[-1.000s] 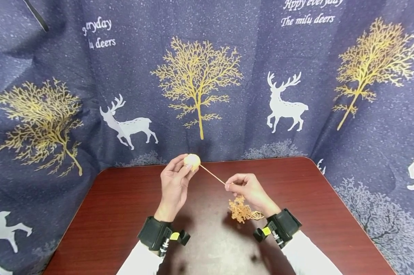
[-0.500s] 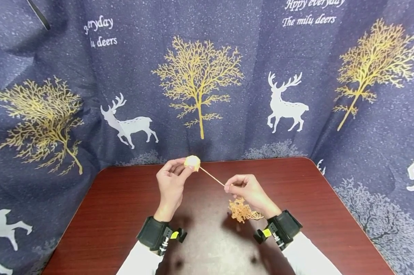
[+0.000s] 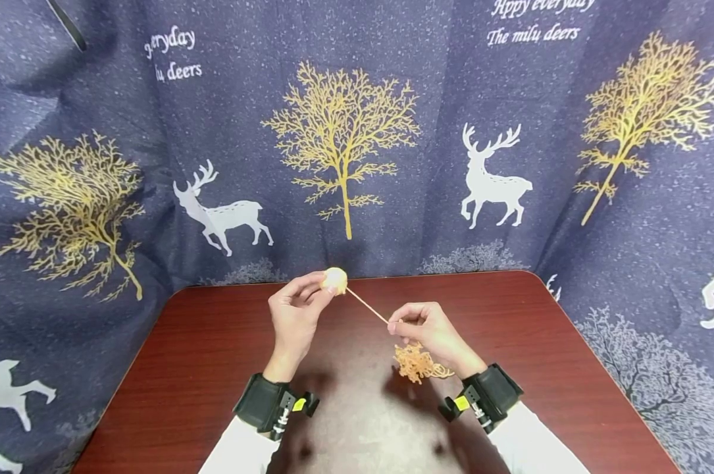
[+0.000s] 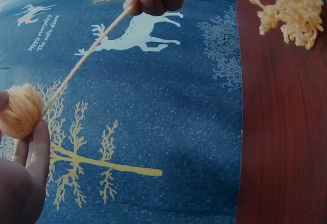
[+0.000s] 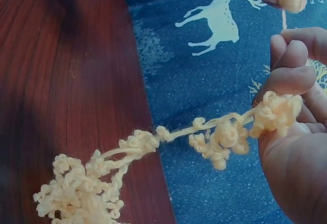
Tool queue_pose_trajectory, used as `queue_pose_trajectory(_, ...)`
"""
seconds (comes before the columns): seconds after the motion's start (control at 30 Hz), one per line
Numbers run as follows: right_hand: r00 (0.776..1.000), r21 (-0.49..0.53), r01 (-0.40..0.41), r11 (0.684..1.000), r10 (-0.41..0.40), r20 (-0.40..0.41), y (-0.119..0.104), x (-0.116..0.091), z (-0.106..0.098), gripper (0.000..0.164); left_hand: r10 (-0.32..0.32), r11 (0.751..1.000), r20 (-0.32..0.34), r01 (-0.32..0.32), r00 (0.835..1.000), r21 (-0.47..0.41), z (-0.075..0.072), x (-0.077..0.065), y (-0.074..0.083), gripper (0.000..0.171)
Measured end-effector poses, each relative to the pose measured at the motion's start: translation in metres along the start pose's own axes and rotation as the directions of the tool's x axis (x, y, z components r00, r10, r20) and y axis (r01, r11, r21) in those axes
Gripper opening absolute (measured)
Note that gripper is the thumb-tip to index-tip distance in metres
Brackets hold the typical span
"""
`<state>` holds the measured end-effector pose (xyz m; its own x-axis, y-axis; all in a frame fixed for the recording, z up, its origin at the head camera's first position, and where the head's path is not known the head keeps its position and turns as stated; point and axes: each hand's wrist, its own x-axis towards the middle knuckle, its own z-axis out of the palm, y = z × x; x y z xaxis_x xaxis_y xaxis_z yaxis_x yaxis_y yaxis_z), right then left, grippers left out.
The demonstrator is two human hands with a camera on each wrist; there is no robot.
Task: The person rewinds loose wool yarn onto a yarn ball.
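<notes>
A small ball of yellow yarn (image 3: 335, 280) is held up in my left hand (image 3: 294, 319), between thumb and fingers; the left wrist view shows the wound ball (image 4: 21, 110) at its left edge. From it a straight strand (image 4: 84, 58) runs to my right hand (image 3: 430, 332), which pinches it between thumb and fingertips. Below the right hand hangs a tangled, curly bunch of the same yarn (image 3: 414, 363). In the right wrist view this knotted yarn (image 5: 225, 134) trails from the palm down to a bigger clump (image 5: 82, 191).
Both hands are above a reddish-brown table (image 3: 214, 342) with rounded far corners. Behind it hangs a dark blue curtain (image 3: 392, 250) printed with white deer and golden trees. Each wrist wears a black camera strap (image 3: 264, 403).
The left hand shifted slightly left, then its ball turned a little and edged right. My right hand stays almost still, the strand still stretched between both.
</notes>
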<state>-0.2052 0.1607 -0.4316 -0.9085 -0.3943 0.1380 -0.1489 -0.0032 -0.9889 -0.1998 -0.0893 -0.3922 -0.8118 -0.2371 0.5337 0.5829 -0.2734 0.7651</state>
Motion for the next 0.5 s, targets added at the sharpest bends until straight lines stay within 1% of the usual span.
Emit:
queue_pose_trajectory(0.07, 1.0, -0.01, -0.004, 1.0, 0.005, 0.013, -0.001, -0.002, 0.0, 0.014, 0.021, 0.999, -0.004, -0.021, 1.0, 0.045, 0.0, 0.0, -0.001, 0.025)
queue_pose_trajectory(0.13, 1.0, -0.041, -0.006, 0.999, 0.007, 0.023, -0.004, -0.004, 0.0, 0.013, 0.064, 0.991, 0.005, -0.064, 0.998, 0.116, 0.0, -0.001, -0.004, 0.022)
queue_pose_trajectory(0.2, 0.999, -0.08, 0.003, 0.997, 0.0, 0.032, -0.007, -0.006, 0.001, 0.012, 0.117, 0.97, 0.028, -0.12, 0.993, 0.21, -0.001, -0.001, -0.008, 0.021)
queue_pose_trajectory(0.23, 0.999, -0.106, 0.011, 0.994, -0.007, 0.036, -0.01, -0.007, 0.001, 0.011, 0.142, 0.952, 0.045, -0.149, 0.989, 0.267, -0.002, -0.001, -0.01, 0.021)
queue_pose_trajectory(0.27, 0.999, -0.132, 0.021, 0.991, -0.016, 0.04, -0.013, -0.008, 0.001, 0.011, 0.167, 0.928, 0.063, -0.178, 0.984, 0.328, -0.003, -0.002, -0.013, 0.022)
queue_pose_trajectory(0.33, 0.998, -0.17, 0.044, 0.984, -0.037, 0.047, -0.019, -0.01, 0.001, 0.008, 0.203, 0.855, 0.105, -0.228, 0.974, 0.465, -0.006, -0.003, -0.017, 0.025)
queue_pose_trajectory(0.37, 0.997, -0.184, 0.058, 0.981, -0.05, 0.052, -0.022, -0.011, 0.0, 0.007, 0.204, 0.817, 0.122, -0.237, 0.971, 0.525, -0.007, -0.004, -0.019, 0.027)
queue_pose_trajectory(0.43, 0.995, -0.194, 0.089, 0.977, -0.08, 0.057, -0.027, -0.012, -0.002, 0.006, 0.182, 0.736, 0.17, -0.249, 0.968, 0.629, -0.01, -0.006, -0.023, 0.03)
queue_pose_trajectory(0.47, 0.994, -0.191, 0.107, 0.976, -0.097, 0.058, -0.029, -0.012, -0.004, 0.006, 0.159, 0.697, 0.203, -0.255, 0.966, 0.671, -0.011, -0.007, -0.024, 0.032)
queue_pose_trajectory(0.5, 0.992, -0.185, 0.125, 0.975, -0.116, 0.056, -0.03, -0.012, -0.006, 0.005, 0.122, 0.666, 0.239, -0.258, 0.963, 0.7, -0.012, -0.009, -0.024, 0.033)
